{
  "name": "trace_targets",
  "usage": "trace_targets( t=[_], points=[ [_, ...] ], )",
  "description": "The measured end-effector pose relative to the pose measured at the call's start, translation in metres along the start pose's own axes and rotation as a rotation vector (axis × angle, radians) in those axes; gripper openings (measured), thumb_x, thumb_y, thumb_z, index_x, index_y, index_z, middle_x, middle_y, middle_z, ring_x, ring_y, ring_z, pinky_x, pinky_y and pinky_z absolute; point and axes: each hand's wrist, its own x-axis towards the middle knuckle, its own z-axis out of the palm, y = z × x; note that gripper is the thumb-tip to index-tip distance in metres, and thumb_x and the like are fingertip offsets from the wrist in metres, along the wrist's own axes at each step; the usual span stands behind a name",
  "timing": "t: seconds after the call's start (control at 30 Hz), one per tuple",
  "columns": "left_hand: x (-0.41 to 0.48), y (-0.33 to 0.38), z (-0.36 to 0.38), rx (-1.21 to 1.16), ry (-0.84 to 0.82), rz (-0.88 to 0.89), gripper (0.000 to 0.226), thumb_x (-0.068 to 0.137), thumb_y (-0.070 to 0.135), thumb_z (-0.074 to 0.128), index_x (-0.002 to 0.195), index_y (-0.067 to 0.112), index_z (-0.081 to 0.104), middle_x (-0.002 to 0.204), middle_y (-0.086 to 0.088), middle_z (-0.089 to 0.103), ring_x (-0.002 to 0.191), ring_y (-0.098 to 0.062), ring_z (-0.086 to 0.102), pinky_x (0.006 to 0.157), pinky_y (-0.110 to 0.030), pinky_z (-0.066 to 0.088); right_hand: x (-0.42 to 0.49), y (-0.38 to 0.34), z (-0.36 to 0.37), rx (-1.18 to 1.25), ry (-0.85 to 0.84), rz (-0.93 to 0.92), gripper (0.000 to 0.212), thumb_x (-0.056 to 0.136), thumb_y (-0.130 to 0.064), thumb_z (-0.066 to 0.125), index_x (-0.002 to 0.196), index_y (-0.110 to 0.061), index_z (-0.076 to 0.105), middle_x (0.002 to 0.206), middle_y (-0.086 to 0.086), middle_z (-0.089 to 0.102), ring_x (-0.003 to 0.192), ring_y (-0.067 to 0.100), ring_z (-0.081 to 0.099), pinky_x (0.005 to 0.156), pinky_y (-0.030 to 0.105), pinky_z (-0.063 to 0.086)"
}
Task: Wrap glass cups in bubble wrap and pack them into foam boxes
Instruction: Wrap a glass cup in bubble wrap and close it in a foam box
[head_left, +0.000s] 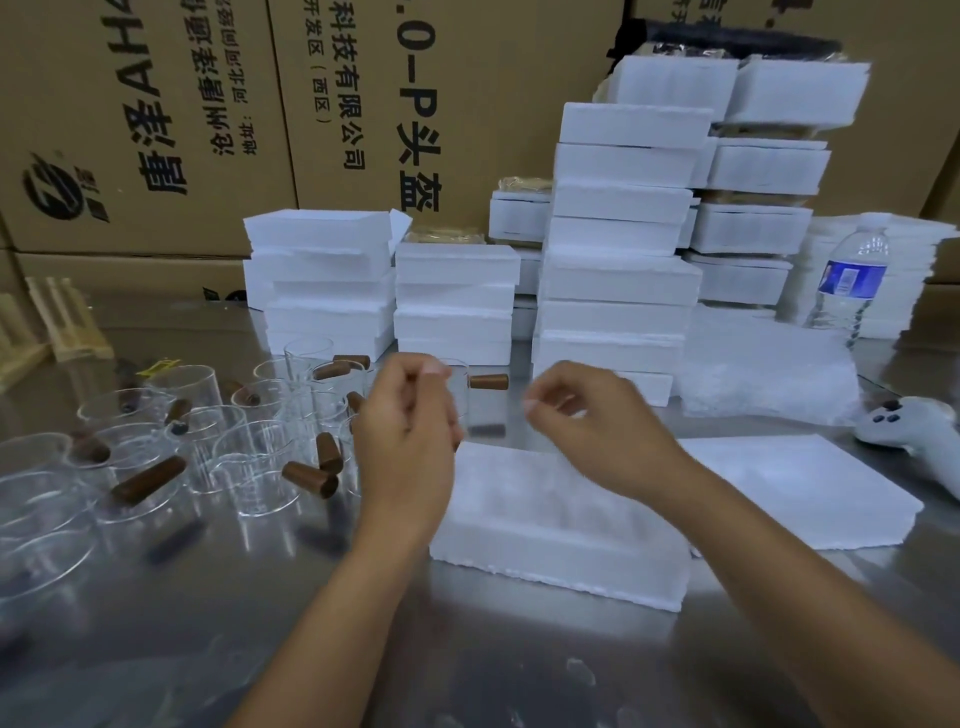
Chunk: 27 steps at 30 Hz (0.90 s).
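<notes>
An open foam box (561, 540) lies on the steel table in front of me, and its inside looks hazy, like bubble wrap. Its flat lid (810, 493) lies to the right. My left hand (410, 431) hovers over the box's far left corner with its fingers curled, and I see nothing in it. My right hand (592, 415) hovers over the box's far edge, fingers curled and thumb pointing left, also holding nothing that I can see. Both hands are motion-blurred. A glass cup with a brown handle (488, 382) stands just behind my left hand. Several more glass cups (228, 452) crowd the left of the table.
Stacks of white foam boxes (618, 280) fill the back of the table. A pile of bubble wrap (769, 374) sits behind the lid. At the right are a water bottle (852, 280) and a grey controller (914, 431). Cardboard cartons (156, 130) form the back wall.
</notes>
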Motion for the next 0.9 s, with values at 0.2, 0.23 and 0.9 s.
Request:
trace_targets(
  t=[0.2, 0.23, 0.9],
  points=[
    [0.010, -0.003, -0.005, -0.109, 0.247, -0.054, 0.026, 0.093, 0.006, 0.042, 0.075, 0.020, 0.055, 0.042, 0.011, 0.046, 0.042, -0.005, 0.043, 0.047, -0.020, 0.040, 0.031, -0.015, 0.052, -0.260, -0.309, -0.039, 0.010, 0.087, -0.033, 0.059, 0.090, -0.025, 0.063, 0.100, -0.004, 0.065, 0.091, 0.015, 0.059, 0.085, 0.035, 0.049],
    [0.010, -0.003, -0.005, -0.108, 0.250, -0.050, 0.026, 0.092, 0.005, 0.042, 0.075, 0.020, 0.055, 0.042, 0.011, 0.046, 0.042, -0.004, 0.044, 0.047, -0.020, 0.040, 0.034, -0.014, 0.058, -0.283, -0.316, -0.026, 0.010, 0.087, -0.034, 0.059, 0.090, -0.025, 0.062, 0.100, -0.003, 0.064, 0.092, 0.016, 0.059, 0.085, 0.035, 0.049],
    [0.006, 0.001, -0.002, -0.111, 0.268, 0.079, 0.019, 0.086, 0.022, 0.045, 0.071, 0.030, 0.054, 0.051, 0.014, 0.052, 0.051, -0.004, 0.048, 0.053, -0.019, 0.042, 0.046, -0.017, 0.060, -0.184, -0.230, 0.000, 0.020, 0.093, -0.031, 0.055, 0.098, -0.020, 0.071, 0.089, -0.001, 0.065, 0.090, 0.020, 0.060, 0.083, 0.037, 0.050]
  ],
)
